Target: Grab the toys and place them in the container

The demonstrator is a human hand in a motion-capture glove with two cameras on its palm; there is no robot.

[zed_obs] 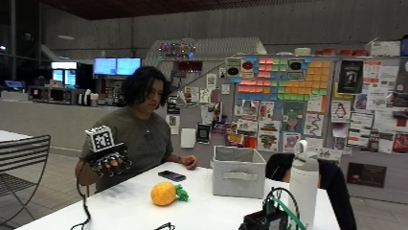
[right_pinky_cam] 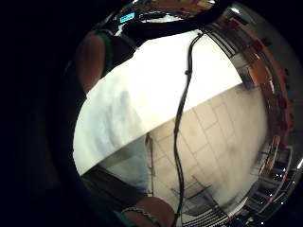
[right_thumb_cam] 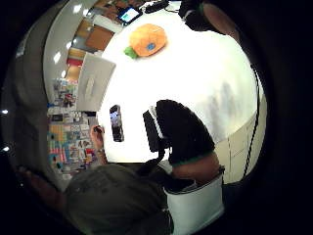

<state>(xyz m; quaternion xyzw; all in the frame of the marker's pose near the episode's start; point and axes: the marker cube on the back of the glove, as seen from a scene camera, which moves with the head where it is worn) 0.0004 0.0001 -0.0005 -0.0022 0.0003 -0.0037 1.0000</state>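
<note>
We are at the start: our gloved hand [zed_obs: 107,162] hangs raised above the surface [zed_obs: 127,211], fingers loosely curled, holding nothing. The orange toy [zed_obs: 164,193] lies beside the grey container [zed_obs: 238,171]; next we reach down for it.

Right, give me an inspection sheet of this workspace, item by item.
Surface: white table, mostly bare near the person.
Job's things: orange toy with green leaves lying on the table; grey fabric bin upright beside it, apart; what is inside cannot be seen.
Clutter: dark phone flat on the table near the bare hand; white bottle and a black device at the near edge.
Grip: gloved right hand raised above the table, fingers loosely curled, holding nothing.
Cables: black cable hanging from the glove down to the table.
Surroundings: board covered with posters and coloured notes behind; metal chair beside the table; tiled floor.
</note>
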